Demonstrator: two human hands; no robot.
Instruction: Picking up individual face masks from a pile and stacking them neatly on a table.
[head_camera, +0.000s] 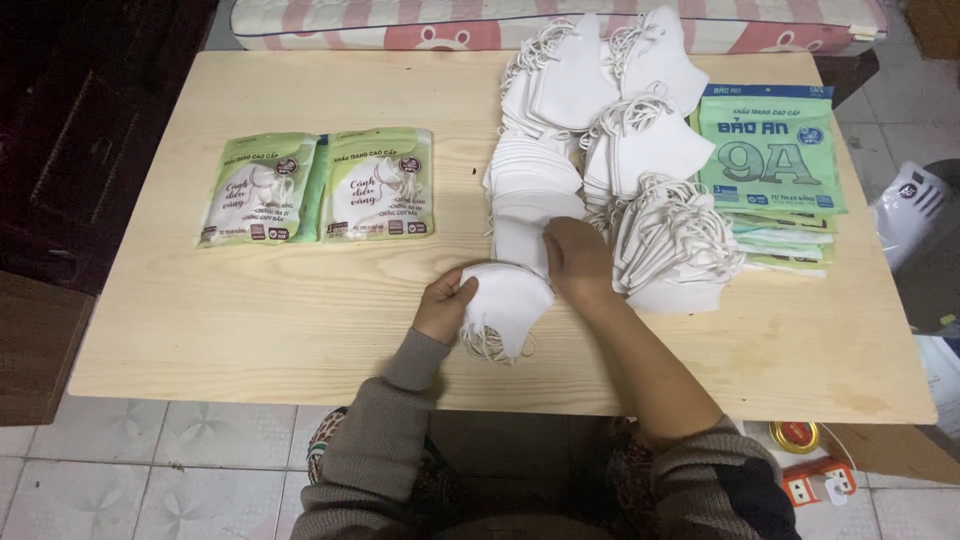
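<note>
Both hands grip a small stack of white face masks (505, 300) near the wooden table's (250, 330) front edge: left hand (445, 305) pinching its side, right hand (578, 262) pressing on top. Bare tabletop lies open leftward, below two green mask packets (318, 186).

On the pale wooden table (250, 330), two sealed green mask packets (318, 186) lie side by side at the left. Heaps of folded white face masks (600, 130) fill the middle, and a stack of flat green packaging bags (775, 160) lies just right of them.
</note>
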